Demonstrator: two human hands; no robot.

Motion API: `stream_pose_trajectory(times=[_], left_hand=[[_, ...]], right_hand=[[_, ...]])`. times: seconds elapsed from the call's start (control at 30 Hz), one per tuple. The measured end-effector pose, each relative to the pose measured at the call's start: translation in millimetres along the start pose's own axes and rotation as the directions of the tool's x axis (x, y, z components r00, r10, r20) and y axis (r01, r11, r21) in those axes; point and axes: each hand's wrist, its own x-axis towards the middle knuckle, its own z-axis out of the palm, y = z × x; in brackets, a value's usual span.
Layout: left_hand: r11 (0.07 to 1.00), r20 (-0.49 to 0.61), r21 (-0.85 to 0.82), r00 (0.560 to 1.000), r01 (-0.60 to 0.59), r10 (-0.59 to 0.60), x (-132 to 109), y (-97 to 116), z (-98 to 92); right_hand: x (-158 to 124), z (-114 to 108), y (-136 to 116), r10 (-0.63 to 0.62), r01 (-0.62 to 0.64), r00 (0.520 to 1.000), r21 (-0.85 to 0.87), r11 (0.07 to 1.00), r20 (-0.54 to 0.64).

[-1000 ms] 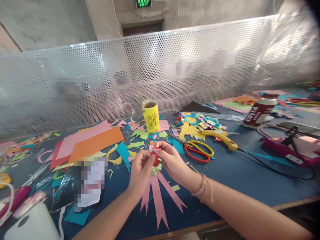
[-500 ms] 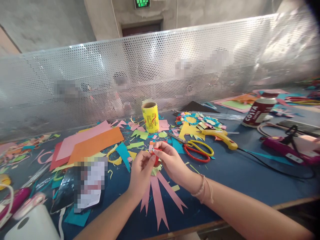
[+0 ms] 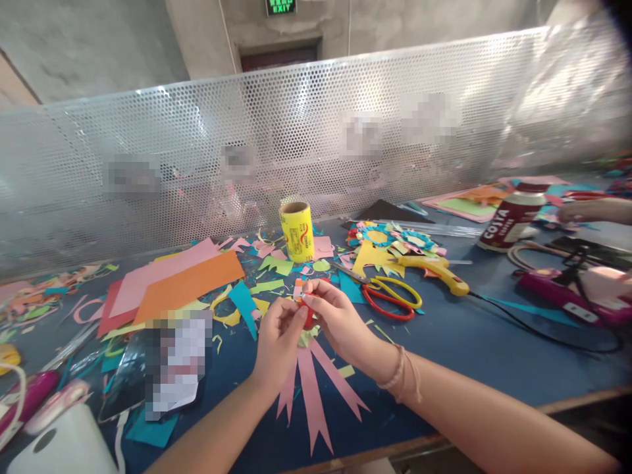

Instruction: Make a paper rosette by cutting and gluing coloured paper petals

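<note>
My left hand and my right hand meet over the middle of the blue table. Both pinch a small red paper piece between their fingertips. Just under the hands lies a pink paper ribbon shape with forked tails, and a bit of green paper shows at its top. Red and yellow scissors lie right of my right hand.
A yellow tape roll stands behind the hands. Orange and pink sheets and scraps lie to the left, a yellow glue gun and a coffee can to the right. Another person's hand shows at far right. A perforated metal screen backs the table.
My hands have stayed almost still on the red piece, with slight finger shifts. Another person's hand has come into view at the far right.
</note>
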Motion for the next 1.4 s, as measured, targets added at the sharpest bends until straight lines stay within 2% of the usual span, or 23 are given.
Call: stream_pose_trajectory(times=[0.17,0.6,1.4], left_hand=[[1.000,-0.017,-0.012,1.000,0.001,-0.001,1.2,-0.6,-0.4],[0.997,-0.012,-0.077,1.000,0.003,-0.004,0.9,2.5,-1.0],[0.991,-0.019,-0.125,0.999,0.038,-0.040,2.7,6.8,-2.0]], right_hand=[[-0.2,-0.3,0.3,0.019,-0.019,1.000,0.004,1.000,0.010],[0.3,-2.5,2.6,-0.036,0.035,0.999,0.035,0.999,0.030],[-0.7,-2.5,2.0,0.000,0.003,0.999,0.078,0.997,-0.035]])
